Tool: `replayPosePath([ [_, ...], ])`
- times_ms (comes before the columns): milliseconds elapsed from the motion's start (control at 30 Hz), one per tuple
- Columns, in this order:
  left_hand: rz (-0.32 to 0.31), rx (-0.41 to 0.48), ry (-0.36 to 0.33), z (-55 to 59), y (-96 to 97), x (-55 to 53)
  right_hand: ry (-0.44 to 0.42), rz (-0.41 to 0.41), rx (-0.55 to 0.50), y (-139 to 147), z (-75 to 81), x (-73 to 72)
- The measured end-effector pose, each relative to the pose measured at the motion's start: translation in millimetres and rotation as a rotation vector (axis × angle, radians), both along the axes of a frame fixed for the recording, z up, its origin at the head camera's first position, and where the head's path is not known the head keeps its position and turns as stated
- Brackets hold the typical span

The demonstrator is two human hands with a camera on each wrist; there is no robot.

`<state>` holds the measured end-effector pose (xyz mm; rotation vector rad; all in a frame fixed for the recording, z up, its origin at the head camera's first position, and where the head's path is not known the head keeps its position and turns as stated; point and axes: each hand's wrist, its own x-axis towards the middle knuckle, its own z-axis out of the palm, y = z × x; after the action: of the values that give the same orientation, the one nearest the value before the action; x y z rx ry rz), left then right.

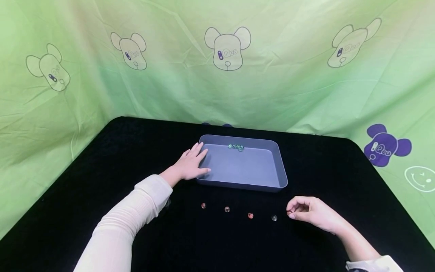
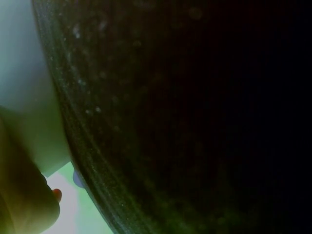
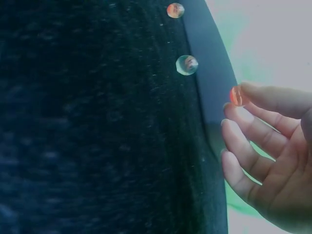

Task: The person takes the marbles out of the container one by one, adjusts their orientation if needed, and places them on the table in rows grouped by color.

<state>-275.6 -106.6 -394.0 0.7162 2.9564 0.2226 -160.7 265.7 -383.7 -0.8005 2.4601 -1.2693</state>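
My right hand (image 1: 316, 213) pinches an orange-red glass marble (image 3: 236, 96) between thumb and fingertips, low over the black cloth and right of a row of marbles. In that row lie a clear marble (image 1: 274, 218), a red one (image 1: 250, 215), a brownish one (image 1: 227, 209) and, farthest left, another red one (image 1: 203, 205). My left hand (image 1: 190, 164) lies with spread, straight fingers over the left rim of a grey rectangular tray (image 1: 238, 185). Several green marbles (image 1: 236, 147) sit together along the tray's back wall.
A black cloth (image 1: 153, 139) covers the table, and its far edge meets a green curtain (image 1: 176, 83) printed with bear heads. Dark cloth fills most of the left wrist view. The tray's front wall stands just behind the row of marbles.
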Motion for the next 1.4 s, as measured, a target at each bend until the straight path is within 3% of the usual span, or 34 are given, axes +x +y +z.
replayPosePath([
  [267,0.000,0.003,-0.005,2.7,0.3,2.1,-0.032,0.018,0.017,6,-5.4,2.8],
  [1033,0.010,0.007,-0.025,1.8,0.5,0.4,0.046,0.004,0.039,17,-19.3,5.0],
  [1400,0.008,0.014,-0.026,2.3,0.5,0.7,0.054,0.009,0.045,14,-18.1,6.2],
])
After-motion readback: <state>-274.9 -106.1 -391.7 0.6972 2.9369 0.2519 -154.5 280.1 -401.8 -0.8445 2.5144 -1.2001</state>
